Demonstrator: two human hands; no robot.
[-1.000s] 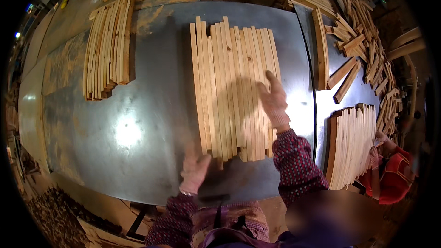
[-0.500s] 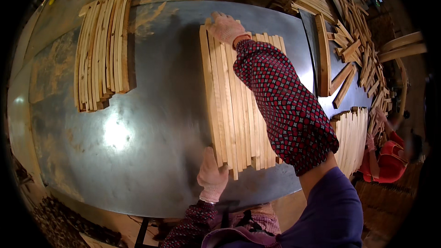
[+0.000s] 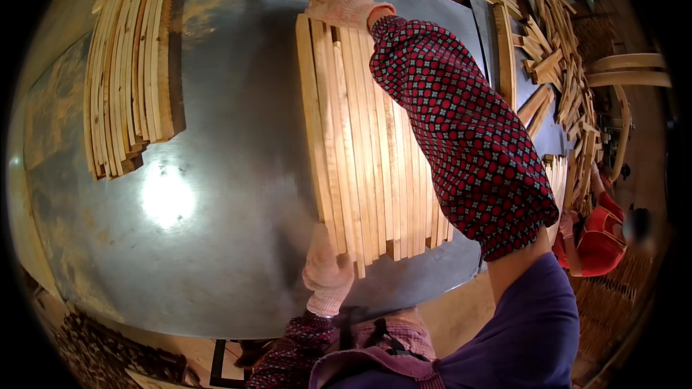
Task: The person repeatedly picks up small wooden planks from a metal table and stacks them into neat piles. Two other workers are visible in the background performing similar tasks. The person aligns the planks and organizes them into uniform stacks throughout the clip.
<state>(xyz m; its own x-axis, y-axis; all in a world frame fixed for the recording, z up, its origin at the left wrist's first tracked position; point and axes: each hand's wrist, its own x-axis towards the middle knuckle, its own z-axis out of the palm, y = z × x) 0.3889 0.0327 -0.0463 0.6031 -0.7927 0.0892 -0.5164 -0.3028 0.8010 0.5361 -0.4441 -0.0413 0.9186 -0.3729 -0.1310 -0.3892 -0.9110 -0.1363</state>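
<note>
Clearly, the handling turns on the two ends of one row of wooden strips [image 3: 367,166], which lies flat on the metal table [image 3: 238,245] with its strips side by side. At the far end of the row, the gloved right hand [image 3: 339,7] is laid across the tops of the leftmost strips; how tightly its fingers close cannot be told, since they bend out of sight. At the row's near left corner, the gloved left hand [image 3: 329,265] is fairly wide, one digit along the outer side and the palm close by the near ends.

For good handling, the two hands should work in line with the strips, pressing evenly from both ends so that none twists or rides up over its neighbour. The near edge of the row is stepped, and a strip beside the left hand juts out past the others; a flat palm would meet it better than fingertips. A digit against the row's outer side should keep the end strip from tipping outward. Since the right sleeve [image 3: 461,137] crosses over the row's right part, the forearm is best kept high, lest it drag strips askew. Fingers should stay out of the gaps between strips.
</note>
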